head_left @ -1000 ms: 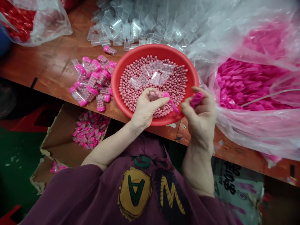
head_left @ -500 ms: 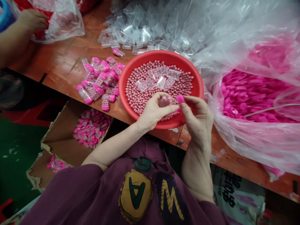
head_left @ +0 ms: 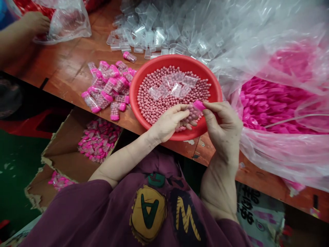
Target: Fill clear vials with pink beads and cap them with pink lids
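Over the near right part of a red basin point(head_left: 133, 90) of pink beads point(head_left: 151, 106), my left hand point(head_left: 168, 123) holds a clear bottle point(head_left: 190, 114) with pink beads inside. My right hand point(head_left: 223, 125) pinches the pink cap point(head_left: 199, 105) at the bottle's upper right end, with thumb and forefinger. Several clear flat pieces point(head_left: 176, 90) lie on the beads in the basin. Left of the basin, capped bottles of beads point(head_left: 109, 85) are heaped on the wooden table point(head_left: 65, 72).
Clear empty tubes point(head_left: 159, 36) are piled behind the basin. At the right, a plastic bag point(head_left: 277, 147) holds pink caps point(head_left: 272, 103). Below the table's edge, a cardboard box point(head_left: 61, 151) contains more bottles. Another person's hand point(head_left: 37, 24) reaches into a bag at the upper left.
My right hand has moved slightly right and turned, still pinching the cap. My left fingers have shifted around the bottle. The other person's hand has moved slightly left.
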Motion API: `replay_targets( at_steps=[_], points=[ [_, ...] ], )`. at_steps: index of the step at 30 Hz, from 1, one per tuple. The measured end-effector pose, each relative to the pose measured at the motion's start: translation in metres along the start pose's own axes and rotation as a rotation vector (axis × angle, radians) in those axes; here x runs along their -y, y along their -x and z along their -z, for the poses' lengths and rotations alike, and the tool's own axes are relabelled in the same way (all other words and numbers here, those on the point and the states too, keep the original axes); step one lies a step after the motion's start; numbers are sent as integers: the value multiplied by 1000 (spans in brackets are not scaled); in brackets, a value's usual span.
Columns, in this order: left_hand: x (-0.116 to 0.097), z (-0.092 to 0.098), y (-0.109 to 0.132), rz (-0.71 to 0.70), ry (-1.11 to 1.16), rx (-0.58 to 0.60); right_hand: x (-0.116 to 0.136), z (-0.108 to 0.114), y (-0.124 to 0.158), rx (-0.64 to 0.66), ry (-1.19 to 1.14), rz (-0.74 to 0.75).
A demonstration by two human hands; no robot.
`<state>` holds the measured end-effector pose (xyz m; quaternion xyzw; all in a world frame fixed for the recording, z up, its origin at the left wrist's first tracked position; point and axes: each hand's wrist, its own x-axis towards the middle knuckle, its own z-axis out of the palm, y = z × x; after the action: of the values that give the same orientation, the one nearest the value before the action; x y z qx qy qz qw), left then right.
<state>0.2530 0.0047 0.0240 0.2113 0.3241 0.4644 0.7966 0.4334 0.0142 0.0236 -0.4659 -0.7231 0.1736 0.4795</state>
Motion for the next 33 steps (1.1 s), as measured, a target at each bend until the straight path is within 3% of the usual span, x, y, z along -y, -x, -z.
replay_targets(
  at_steps=[5,9,12,17,25,29,33],
  points=[
    [-4,1,0,36,34,-6,-8,9,0,57,108,8],
    [-4,3,-1,43,45,-37,-18,8,-1,-77,252,100],
    [-2,4,-3,18,71,-41,-13,0,-1,-145,165,81],
    [3,5,-3,-28,69,-44,7,-11,1,-66,-6,25],
    [6,-3,-2,-58,-14,-154,14,-15,9,-20,157,53],
    [3,-7,1,-44,38,-166,23,-30,19,-147,198,74],
    [2,-5,1,-41,70,-138,24,-38,23,-247,112,-57]
  ],
)
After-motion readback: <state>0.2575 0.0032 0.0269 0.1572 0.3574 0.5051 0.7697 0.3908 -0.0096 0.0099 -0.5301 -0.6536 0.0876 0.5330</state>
